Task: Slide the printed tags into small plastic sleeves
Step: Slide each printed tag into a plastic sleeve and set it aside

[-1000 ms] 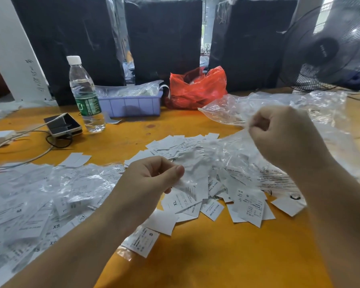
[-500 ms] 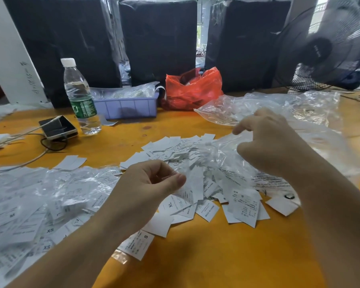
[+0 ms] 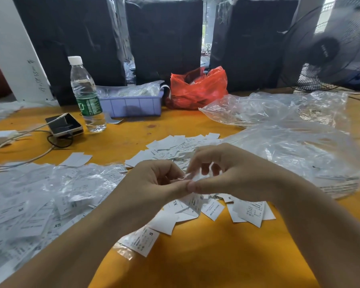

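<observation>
A loose heap of white printed tags [image 3: 208, 206] lies on the orange table [image 3: 206, 256] in the middle. My left hand [image 3: 154, 183] and my right hand [image 3: 233, 173] meet just above the heap, thumbs touching. Between their fingertips they pinch a small clear plastic sleeve [image 3: 184, 177] with a white tag edge in it, seen edge-on and partly hidden by the fingers. To the left spreads a pile of tags in sleeves [image 3: 29, 200]. One sleeved tag marked S [image 3: 141, 241] lies near my left forearm.
Crumpled clear plastic bags [image 3: 289, 129] cover the right side. At the back stand a water bottle [image 3: 87, 96], a phone with cable [image 3: 64, 124], a purple tray [image 3: 133, 104], a red bag [image 3: 197, 88], black wrapped boxes [image 3: 164, 38] and a fan [image 3: 330, 48].
My right hand came down and left from its raised position to meet my left hand. Both now pinch the sleeve together above the tag heap.
</observation>
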